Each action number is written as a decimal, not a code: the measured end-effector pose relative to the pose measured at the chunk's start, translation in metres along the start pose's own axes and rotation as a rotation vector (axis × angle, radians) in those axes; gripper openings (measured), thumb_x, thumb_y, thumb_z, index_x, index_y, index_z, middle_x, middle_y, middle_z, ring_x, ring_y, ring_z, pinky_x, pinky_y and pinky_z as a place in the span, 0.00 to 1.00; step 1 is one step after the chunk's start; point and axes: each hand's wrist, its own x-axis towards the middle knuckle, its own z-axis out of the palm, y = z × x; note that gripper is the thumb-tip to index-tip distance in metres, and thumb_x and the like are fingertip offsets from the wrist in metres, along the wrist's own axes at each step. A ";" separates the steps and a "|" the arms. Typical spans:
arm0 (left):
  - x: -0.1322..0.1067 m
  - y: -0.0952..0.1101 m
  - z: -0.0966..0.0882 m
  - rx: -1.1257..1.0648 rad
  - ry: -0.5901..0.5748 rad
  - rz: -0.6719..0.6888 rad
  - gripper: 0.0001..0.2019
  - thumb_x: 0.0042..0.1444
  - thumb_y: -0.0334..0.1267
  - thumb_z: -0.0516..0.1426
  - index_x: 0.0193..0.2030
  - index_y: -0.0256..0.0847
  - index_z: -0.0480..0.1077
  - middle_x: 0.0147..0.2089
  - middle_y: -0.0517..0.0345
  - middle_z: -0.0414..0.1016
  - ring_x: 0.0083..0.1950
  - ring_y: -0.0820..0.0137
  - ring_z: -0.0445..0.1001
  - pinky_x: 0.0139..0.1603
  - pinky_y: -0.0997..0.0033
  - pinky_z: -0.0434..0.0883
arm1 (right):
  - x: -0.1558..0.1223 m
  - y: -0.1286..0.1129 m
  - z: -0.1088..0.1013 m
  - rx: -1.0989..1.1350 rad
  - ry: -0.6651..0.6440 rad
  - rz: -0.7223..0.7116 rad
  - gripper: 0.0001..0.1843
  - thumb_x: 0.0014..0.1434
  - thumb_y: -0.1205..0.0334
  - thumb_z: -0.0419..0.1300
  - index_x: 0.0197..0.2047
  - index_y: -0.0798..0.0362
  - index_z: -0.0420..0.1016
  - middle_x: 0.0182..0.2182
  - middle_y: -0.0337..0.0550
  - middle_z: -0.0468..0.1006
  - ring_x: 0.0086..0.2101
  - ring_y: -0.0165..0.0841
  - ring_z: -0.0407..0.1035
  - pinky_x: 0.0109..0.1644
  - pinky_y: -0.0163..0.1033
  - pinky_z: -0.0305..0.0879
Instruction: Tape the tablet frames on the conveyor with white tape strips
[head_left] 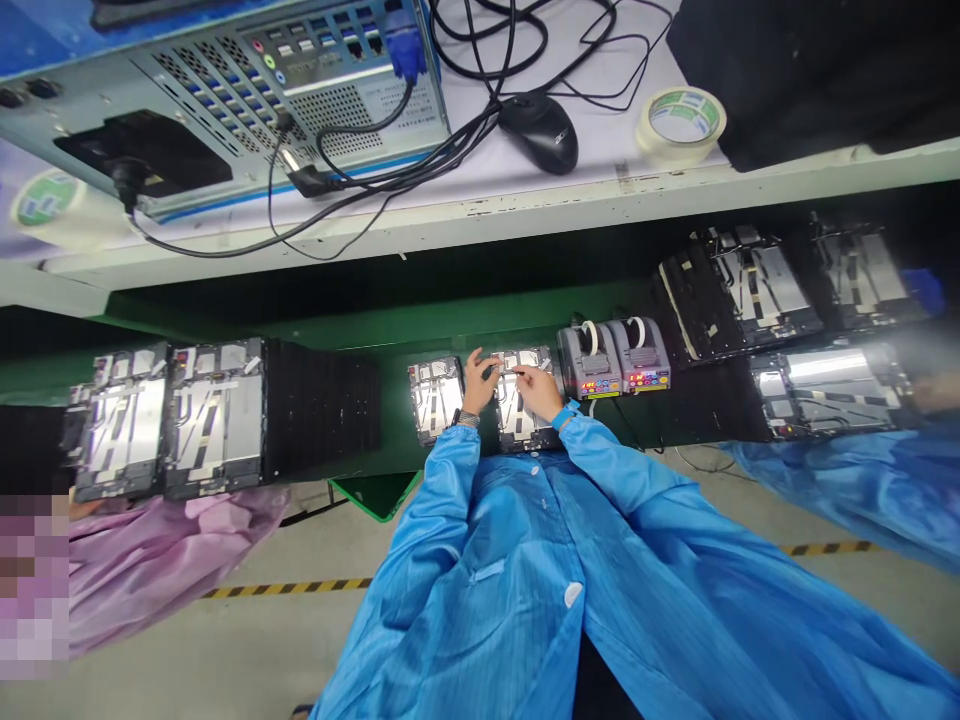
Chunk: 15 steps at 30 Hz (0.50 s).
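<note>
Two grips: my left grip [480, 382] and my right grip [536, 388] are both over one taped metal panel [521, 425]; the fingers come close at its upper part, but I cannot tell if they are clenched or grasping a strip.
Panel place: on the green counter [360, 330], just beside a second panel [433, 400].
Right side: two tape dispensers [589, 362], very near.

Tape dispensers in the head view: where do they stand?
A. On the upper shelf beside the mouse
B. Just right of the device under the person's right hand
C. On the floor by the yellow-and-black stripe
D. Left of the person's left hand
B: one tape dispenser and a second tape dispenser stand side by side just right of the device under the right hand.
</note>
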 end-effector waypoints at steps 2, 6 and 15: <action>0.000 0.001 0.000 -0.017 0.004 -0.006 0.08 0.63 0.44 0.63 0.46 0.49 0.81 0.70 0.51 0.59 0.70 0.54 0.61 0.74 0.46 0.55 | 0.002 -0.001 -0.003 -0.352 -0.037 -0.186 0.20 0.65 0.62 0.54 0.55 0.47 0.82 0.40 0.46 0.81 0.42 0.41 0.72 0.47 0.43 0.66; 0.001 0.002 0.000 -0.042 0.008 -0.013 0.07 0.62 0.43 0.63 0.45 0.49 0.81 0.69 0.51 0.60 0.71 0.54 0.61 0.75 0.47 0.55 | 0.011 -0.002 -0.006 -0.732 -0.148 -0.293 0.24 0.67 0.65 0.51 0.60 0.46 0.80 0.41 0.49 0.80 0.41 0.42 0.72 0.46 0.42 0.64; -0.001 0.000 0.001 -0.049 0.008 -0.014 0.08 0.63 0.43 0.62 0.46 0.50 0.81 0.71 0.51 0.58 0.70 0.55 0.63 0.75 0.46 0.56 | 0.012 0.003 -0.005 -0.792 -0.133 -0.374 0.26 0.68 0.64 0.50 0.65 0.47 0.76 0.42 0.50 0.79 0.42 0.41 0.71 0.47 0.43 0.63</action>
